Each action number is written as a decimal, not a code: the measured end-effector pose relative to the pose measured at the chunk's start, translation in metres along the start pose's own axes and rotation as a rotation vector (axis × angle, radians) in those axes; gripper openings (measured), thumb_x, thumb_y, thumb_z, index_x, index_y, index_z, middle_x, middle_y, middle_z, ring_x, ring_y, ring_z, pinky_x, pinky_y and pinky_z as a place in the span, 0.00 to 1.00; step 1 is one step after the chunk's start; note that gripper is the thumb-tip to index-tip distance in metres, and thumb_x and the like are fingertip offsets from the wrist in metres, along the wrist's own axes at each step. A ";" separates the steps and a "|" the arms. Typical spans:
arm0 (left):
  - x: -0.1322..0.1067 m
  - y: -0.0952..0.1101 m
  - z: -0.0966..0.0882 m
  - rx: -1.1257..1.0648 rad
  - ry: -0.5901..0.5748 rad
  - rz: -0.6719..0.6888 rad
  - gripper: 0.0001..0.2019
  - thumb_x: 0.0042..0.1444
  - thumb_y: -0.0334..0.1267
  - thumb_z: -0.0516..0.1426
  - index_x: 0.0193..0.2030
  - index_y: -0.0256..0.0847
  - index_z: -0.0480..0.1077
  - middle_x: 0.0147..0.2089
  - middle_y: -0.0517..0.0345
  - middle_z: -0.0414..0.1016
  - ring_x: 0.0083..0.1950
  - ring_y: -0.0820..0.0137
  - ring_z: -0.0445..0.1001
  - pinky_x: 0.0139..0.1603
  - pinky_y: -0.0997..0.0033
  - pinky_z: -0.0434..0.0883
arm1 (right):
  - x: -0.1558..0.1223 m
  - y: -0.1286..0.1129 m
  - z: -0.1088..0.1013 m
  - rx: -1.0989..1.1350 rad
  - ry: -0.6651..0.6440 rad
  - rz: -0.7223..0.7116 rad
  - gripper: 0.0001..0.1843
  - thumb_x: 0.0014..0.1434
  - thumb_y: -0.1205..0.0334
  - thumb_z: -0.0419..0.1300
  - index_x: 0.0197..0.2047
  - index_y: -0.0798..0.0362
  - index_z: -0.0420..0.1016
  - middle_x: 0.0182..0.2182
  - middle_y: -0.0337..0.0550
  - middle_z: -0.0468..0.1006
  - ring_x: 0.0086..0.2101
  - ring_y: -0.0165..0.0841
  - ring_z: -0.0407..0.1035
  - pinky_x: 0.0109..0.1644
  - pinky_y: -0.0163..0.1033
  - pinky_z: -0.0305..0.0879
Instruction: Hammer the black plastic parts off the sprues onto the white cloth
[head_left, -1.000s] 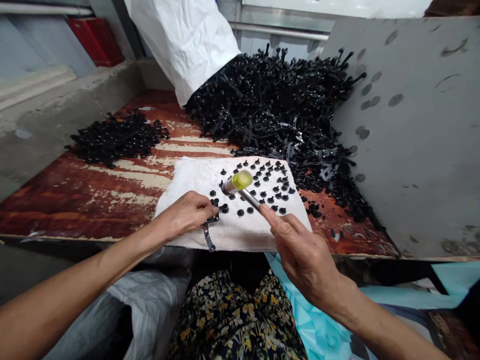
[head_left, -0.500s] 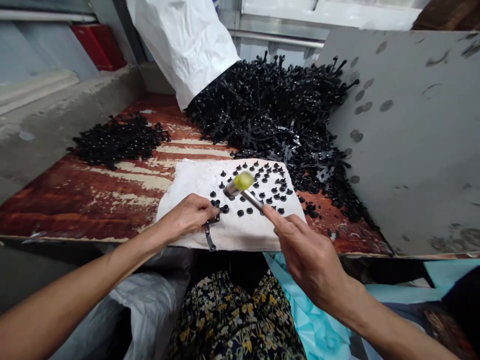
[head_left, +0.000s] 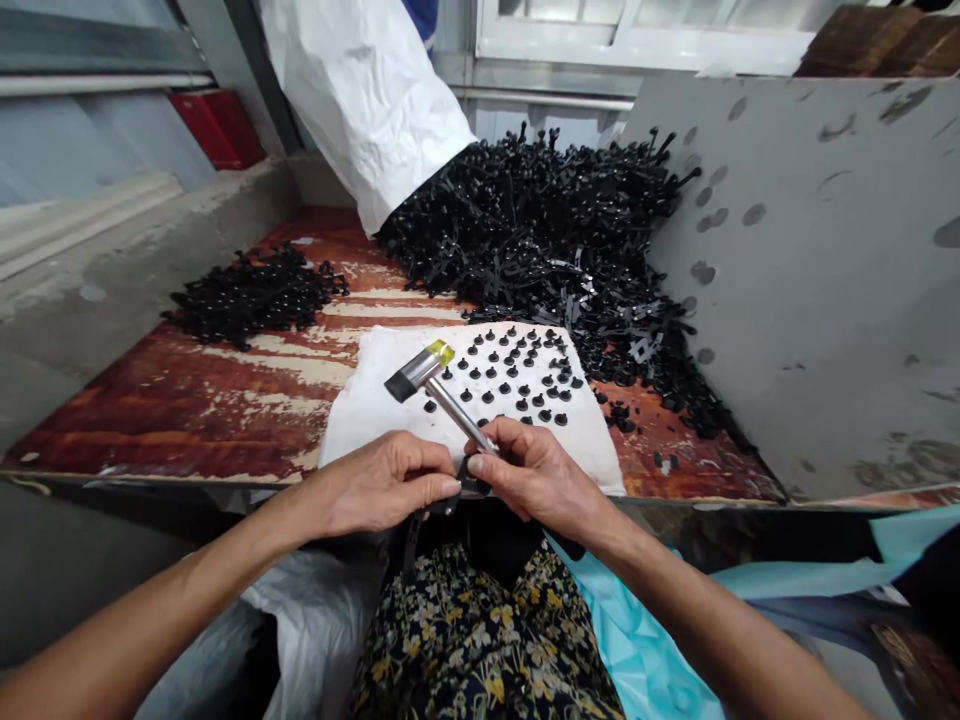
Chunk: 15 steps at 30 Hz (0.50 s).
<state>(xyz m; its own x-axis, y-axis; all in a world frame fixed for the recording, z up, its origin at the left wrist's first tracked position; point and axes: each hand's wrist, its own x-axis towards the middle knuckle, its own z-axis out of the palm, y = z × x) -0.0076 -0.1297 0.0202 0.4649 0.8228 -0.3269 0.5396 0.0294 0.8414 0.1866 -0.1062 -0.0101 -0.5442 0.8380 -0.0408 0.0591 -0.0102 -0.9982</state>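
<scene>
A black strip [head_left: 411,545] is pinched by the left hand [head_left: 386,485] at the near edge of the white cloth [head_left: 367,400]. A hammer [head_left: 444,396] is gripped in the right hand [head_left: 536,470]; whether the strip is touched there too cannot be told. The strip should be held still, and the hammer tucked safely aside. The strip's long way points down toward the flowery clothes [head_left: 480,640]; the hammer's handle is slanted up and left.
</scene>
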 end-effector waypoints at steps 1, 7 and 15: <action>-0.002 -0.002 0.001 0.014 0.010 -0.014 0.13 0.54 0.45 0.54 0.24 0.40 0.67 0.21 0.64 0.63 0.24 0.74 0.61 0.26 0.76 0.58 | 0.001 0.001 0.005 0.005 -0.002 -0.004 0.05 0.56 0.59 0.60 0.32 0.51 0.69 0.16 0.27 0.62 0.17 0.24 0.53 0.20 0.30 0.49; -0.018 -0.011 0.005 0.313 0.438 0.047 0.07 0.53 0.43 0.56 0.33 0.44 0.72 0.35 0.55 0.76 0.44 0.61 0.73 0.49 0.63 0.67 | 0.011 0.004 0.026 -0.003 0.136 -0.030 0.02 0.52 0.63 0.57 0.29 0.52 0.69 0.20 0.29 0.63 0.20 0.24 0.54 0.22 0.31 0.52; -0.019 -0.024 0.014 -0.626 0.624 -0.188 0.30 0.37 0.56 0.68 0.42 0.37 0.70 0.38 0.52 0.76 0.36 0.65 0.75 0.33 0.66 0.73 | 0.022 0.000 0.028 0.207 0.306 0.076 0.09 0.50 0.56 0.60 0.33 0.51 0.68 0.18 0.25 0.62 0.13 0.22 0.51 0.13 0.30 0.49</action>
<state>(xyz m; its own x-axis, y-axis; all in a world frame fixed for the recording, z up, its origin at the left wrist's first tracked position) -0.0195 -0.1536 0.0002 -0.1562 0.9262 -0.3432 0.0025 0.3478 0.9376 0.1514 -0.1034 -0.0120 -0.2673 0.9546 -0.1314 -0.0980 -0.1626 -0.9818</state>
